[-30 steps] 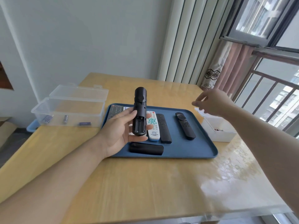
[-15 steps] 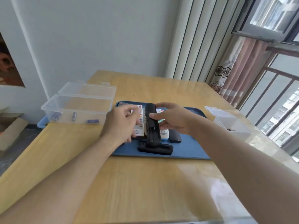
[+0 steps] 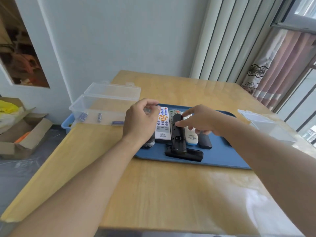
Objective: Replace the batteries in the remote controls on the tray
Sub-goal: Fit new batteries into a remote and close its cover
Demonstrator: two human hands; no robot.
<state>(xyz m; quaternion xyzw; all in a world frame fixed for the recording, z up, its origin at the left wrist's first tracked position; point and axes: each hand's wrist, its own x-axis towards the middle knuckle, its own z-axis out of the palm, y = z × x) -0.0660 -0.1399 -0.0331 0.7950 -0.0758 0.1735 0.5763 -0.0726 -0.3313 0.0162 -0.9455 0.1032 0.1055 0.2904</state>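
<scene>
A blue tray point(image 3: 220, 151) holds several remote controls. A black remote point(image 3: 178, 141) lies back up with its battery bay open, its near end resting on a loose black cover point(image 3: 186, 155). My right hand point(image 3: 203, 122) is over it, with the thumb tip pressing on its upper part and the index finger stretched out. My left hand point(image 3: 140, 120) hovers over the tray's left end with curled fingers. A small greyish shape shows between its fingers; whether it holds anything is unclear. A white remote point(image 3: 163, 127) lies between the hands.
An open clear box point(image 3: 102, 106) at the table's left edge holds three batteries point(image 3: 99, 117). A white box point(image 3: 266, 127) stands right of the tray. A cardboard box point(image 3: 25, 132) and a blue bin point(image 3: 67, 124) sit on the floor at left.
My left hand let go of the upright black remote, which now lies on the tray. My right hand came back from the white box to the remote. My left hand drew away leftward.
</scene>
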